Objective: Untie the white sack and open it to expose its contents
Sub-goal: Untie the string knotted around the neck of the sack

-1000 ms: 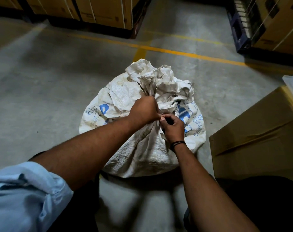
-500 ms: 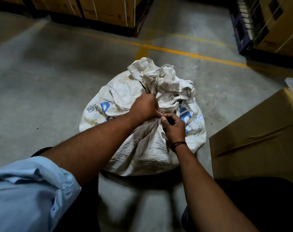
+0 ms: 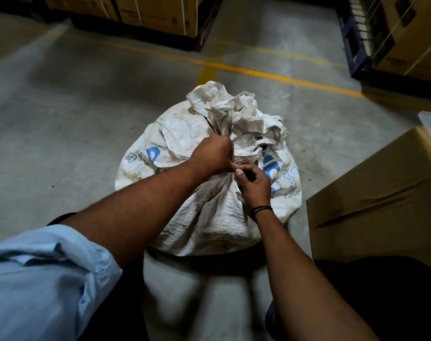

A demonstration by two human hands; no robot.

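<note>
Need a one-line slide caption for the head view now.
Both hands, left and right, grip the tied neck of a white sack on concrete floor.

The white sack (image 3: 209, 212) is woven plastic cloth, matt and coarse, with a fine weave grain, creased all over, smudged with brownish dirt and printed in blue. The floor (image 3: 74, 124) is bare grey concrete, dull and slightly mottled, crossed by a worn yellow painted line (image 3: 271, 75). The box (image 3: 381, 205) beside the sack is brown cardboard, matt, with a dented crease. The sleeve (image 3: 42, 279) is light blue soft cloth, rumpled. A thin dark wristband (image 3: 260, 209) looks like cord.
</note>
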